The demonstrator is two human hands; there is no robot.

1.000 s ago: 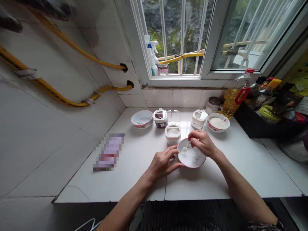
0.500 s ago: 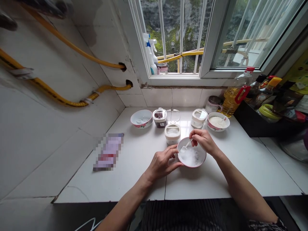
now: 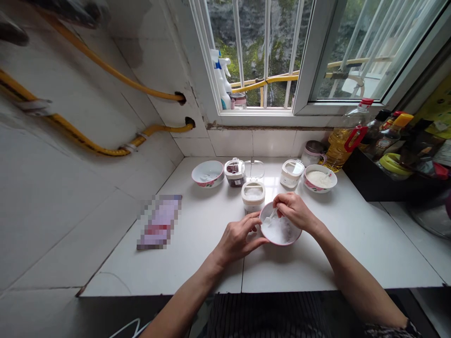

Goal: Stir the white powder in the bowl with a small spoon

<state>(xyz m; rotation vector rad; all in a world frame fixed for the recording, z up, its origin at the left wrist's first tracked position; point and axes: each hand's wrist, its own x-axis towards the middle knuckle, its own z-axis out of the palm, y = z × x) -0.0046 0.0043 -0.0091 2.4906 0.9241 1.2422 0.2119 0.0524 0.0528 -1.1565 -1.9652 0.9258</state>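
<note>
A white bowl [image 3: 282, 237] with a pink rim stands on the white counter and holds white granules. My left hand [image 3: 241, 237] grips its left side, thumb at the near edge and fingers at the rim. Over the bowl, my right hand [image 3: 292, 211] pinches the handle of a small white spoon [image 3: 269, 219], whose head is at the granules on the bowl's left side. Just behind the bowl is a white-lidded container [image 3: 252, 195] of white contents.
Behind are a floral bowl [image 3: 207, 174], an open-lidded jar [image 3: 235, 172] of dark contents, another jar [image 3: 291, 173] and a bowl of pale powder [image 3: 320, 180]. An oil bottle [image 3: 340, 145] and a black rack [image 3: 373, 180] stand right. A blurred purple packet [image 3: 160, 223] lies left.
My right hand has moved slightly left and down over the bowl, with the spoon still pinched. My left hand stays on the rim.
</note>
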